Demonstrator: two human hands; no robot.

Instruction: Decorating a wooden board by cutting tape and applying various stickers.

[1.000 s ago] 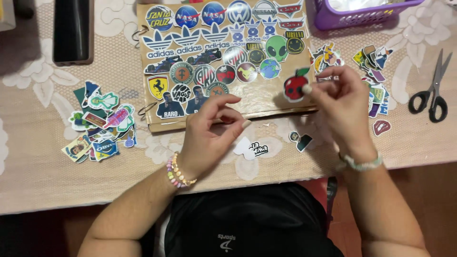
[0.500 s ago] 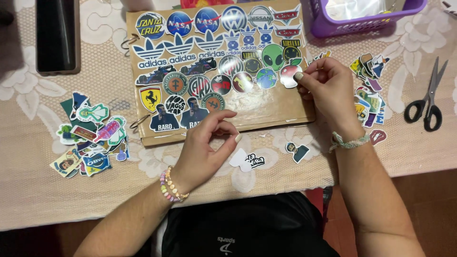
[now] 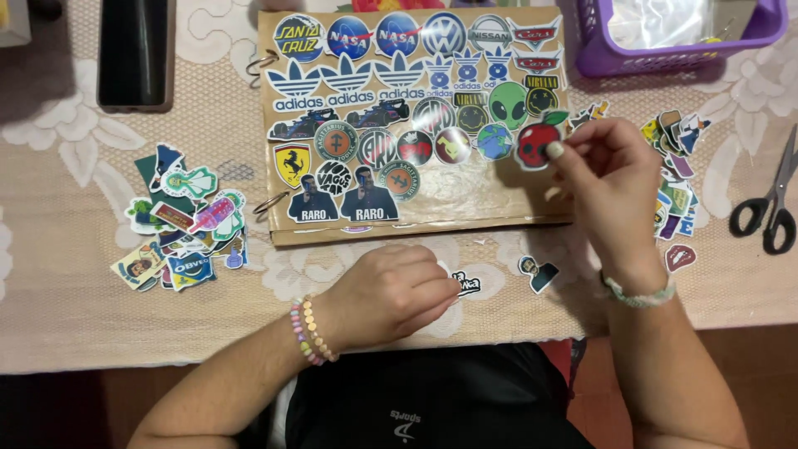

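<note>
Head view: the right hand (image 3: 611, 179) pinches a red apple sticker (image 3: 536, 141) against the cardboard sticker board (image 3: 465, 204), beside the green alien sticker (image 3: 508, 104); the left hand (image 3: 399, 291), loosely curled, rests below the board, steadying it.

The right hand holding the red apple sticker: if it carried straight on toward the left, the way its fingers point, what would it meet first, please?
Probably the small globe sticker on the brown board; the right hand holds the apple sticker right beside it, though its height above the board is unclear.
</note>
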